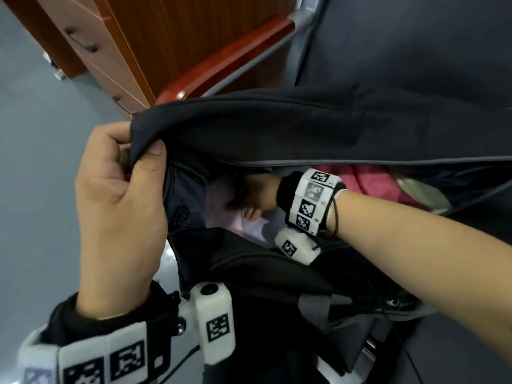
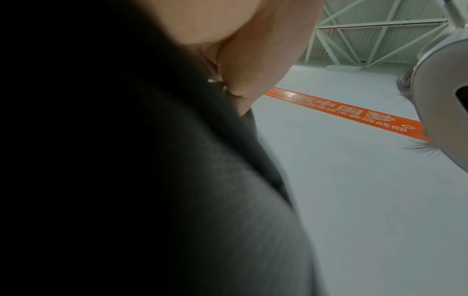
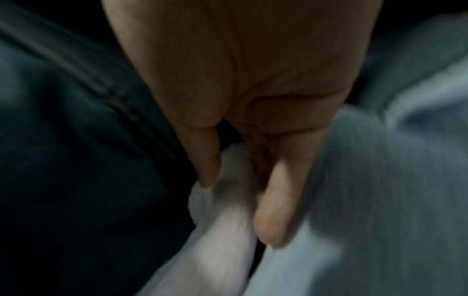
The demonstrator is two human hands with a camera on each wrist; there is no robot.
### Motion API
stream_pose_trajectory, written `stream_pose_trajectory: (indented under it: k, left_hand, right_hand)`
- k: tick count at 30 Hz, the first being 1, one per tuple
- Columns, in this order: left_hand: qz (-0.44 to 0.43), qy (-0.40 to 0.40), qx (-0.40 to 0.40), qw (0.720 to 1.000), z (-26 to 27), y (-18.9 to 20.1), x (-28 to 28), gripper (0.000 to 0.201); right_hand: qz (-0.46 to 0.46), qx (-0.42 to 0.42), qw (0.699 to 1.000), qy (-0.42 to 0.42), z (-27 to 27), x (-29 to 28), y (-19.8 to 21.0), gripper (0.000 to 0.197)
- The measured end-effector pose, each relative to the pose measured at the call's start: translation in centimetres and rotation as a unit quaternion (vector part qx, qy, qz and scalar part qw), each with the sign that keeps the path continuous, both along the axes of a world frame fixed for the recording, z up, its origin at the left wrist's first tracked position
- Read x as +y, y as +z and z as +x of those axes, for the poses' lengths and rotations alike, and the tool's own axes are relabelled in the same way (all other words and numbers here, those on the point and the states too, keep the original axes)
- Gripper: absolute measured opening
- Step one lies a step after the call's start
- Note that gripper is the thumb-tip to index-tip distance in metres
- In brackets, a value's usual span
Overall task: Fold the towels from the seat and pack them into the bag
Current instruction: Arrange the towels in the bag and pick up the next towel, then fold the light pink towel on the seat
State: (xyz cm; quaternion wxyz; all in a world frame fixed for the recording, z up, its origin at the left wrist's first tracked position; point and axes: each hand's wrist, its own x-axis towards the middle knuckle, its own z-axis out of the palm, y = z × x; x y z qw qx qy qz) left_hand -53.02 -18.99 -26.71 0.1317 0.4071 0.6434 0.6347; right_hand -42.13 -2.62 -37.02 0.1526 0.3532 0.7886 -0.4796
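Note:
A black bag [image 1: 277, 126] lies open across the seat. My left hand [image 1: 138, 141] pinches its upper rim at the left corner and holds the mouth up; the left wrist view shows my left hand [image 2: 253, 60] against the dark bag fabric [image 2: 177, 180]. My right hand [image 1: 257, 198] is deep inside the bag on a pale lilac-white towel [image 1: 221, 200]. In the right wrist view, my right hand [image 3: 239, 208] has a fold of the pale towel [image 3: 222, 250] between thumb and fingers. A red towel [image 1: 371, 181] and a pale yellow one [image 1: 421, 192] lie further right inside.
A wooden cabinet [image 1: 110, 51] with drawers stands at the upper left beside a red-brown armrest [image 1: 230, 56]. The dark seat back [image 1: 415, 37] rises behind the bag. Grey floor [image 1: 33, 162] lies to the left, with an orange stripe [image 2: 341, 112] on it.

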Motion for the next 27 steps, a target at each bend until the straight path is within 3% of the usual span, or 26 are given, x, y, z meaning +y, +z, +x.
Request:
stream_pose_trajectory:
  k: [2, 4, 5, 7, 12, 15, 18, 22, 27]
  left_hand:
    - [-0.003, 0.005, 0.003, 1.000, -0.2, -0.1, 0.1, 0.010]
    - [-0.003, 0.010, 0.000, 1.000, -0.4, -0.1, 0.3, 0.011]
    - [-0.002, 0.009, -0.003, 1.000, -0.4, -0.2, 0.4, 0.012]
    - [-0.002, 0.007, -0.007, 1.000, -0.4, -0.3, 0.5, 0.014]
    - [-0.014, 0.009, -0.005, 1.000, -0.4, -0.6, 0.4, 0.015]
    - [-0.027, 0.022, -0.003, 0.999, -0.3, -0.7, 0.5, 0.006]
    - [-0.055, 0.026, -0.018, 0.998, 0.3, -0.4, 0.5, 0.012]
    - [-0.116, 0.027, -0.051, 0.992, 1.6, 0.5, 0.4, 0.026]
    - [-0.287, 0.009, 0.086, 0.954, 5.2, 2.2, -0.9, 0.070]
  right_hand:
    - [0.227, 0.032, 0.967, 0.110, 0.1, 0.0, 1.2, 0.038]
    - [0.336, 0.076, 0.918, 0.198, 0.2, -0.8, 0.9, 0.042]
    - [0.330, 0.065, 0.912, 0.234, 0.2, -1.4, 0.0, 0.054]
    - [0.305, -0.042, 0.915, 0.262, -0.2, -2.0, -2.0, 0.079]
    - [0.325, -0.080, 0.907, 0.257, -0.7, -1.2, -3.3, 0.087]
    - [0.279, -0.047, 0.932, 0.226, 0.2, -0.6, -0.8, 0.073]
    - [0.263, 0.009, 0.951, 0.159, 1.9, 0.5, 3.1, 0.021]
    - [0.275, 0.033, 0.953, 0.124, 7.1, -0.3, 7.7, 0.040]
    - [0.314, 0.047, 0.948, -0.034, 16.6, -4.8, 10.8, 0.046]
